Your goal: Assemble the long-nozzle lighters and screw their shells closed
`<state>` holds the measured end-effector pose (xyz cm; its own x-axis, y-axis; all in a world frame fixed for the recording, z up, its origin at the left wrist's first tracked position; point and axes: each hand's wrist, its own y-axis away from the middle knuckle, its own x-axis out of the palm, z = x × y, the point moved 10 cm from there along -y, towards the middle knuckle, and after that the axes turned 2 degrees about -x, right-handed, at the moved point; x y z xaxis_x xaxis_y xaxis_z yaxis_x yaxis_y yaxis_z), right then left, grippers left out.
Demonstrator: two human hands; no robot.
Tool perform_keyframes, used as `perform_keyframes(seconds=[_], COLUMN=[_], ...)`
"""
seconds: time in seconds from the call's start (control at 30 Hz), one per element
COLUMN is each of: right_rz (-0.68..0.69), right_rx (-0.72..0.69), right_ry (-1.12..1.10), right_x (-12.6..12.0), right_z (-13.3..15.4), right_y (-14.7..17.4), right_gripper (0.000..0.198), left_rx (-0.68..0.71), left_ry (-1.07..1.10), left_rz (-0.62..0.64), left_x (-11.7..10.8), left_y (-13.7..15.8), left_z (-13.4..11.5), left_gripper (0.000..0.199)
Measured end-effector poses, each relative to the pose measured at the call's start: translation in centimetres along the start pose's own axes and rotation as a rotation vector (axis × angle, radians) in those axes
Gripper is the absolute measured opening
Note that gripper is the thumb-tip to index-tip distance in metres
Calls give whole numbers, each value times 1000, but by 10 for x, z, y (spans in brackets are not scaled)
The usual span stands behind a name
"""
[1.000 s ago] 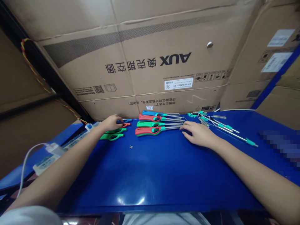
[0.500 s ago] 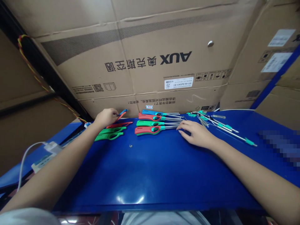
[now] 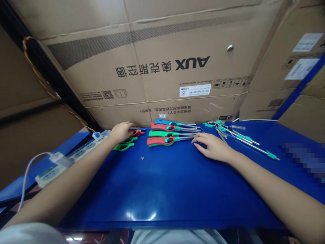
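Head cam: our left hand (image 3: 122, 131) is over the handle shells (image 3: 138, 131) left of the gas lighters (image 3: 157, 134), can't tell if we're gripping one. Our right hand (image 3: 210, 145), thumb and fingers apart, is beside the lighters' metal tubes (image 3: 187, 134).

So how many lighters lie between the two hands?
4, from back to front: a blue one, a red one, a green one, then a red-and-green one. More could be hidden underneath.
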<state>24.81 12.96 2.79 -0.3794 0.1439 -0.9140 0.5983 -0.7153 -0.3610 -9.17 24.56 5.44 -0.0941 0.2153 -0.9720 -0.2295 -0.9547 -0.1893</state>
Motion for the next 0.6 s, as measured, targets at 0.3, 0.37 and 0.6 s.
perform_keyframes(seconds=[0.3, 0.37, 0.6], right_rz=[7, 11, 6], right_rx=[-8, -13, -14], right_ry=[-14, -14, -10], right_x=[0, 0, -2], right_z=[1, 2, 3], right_y=[-1, 0, -1], right_gripper=[21, 22, 21], left_rx=[49, 38, 47], left_ry=[37, 45, 115], left_rz=[210, 251, 296], left_x=[20, 24, 26], left_y=[-10, -13, -19], left_z=[-5, -3, -5], left_gripper=[23, 24, 22])
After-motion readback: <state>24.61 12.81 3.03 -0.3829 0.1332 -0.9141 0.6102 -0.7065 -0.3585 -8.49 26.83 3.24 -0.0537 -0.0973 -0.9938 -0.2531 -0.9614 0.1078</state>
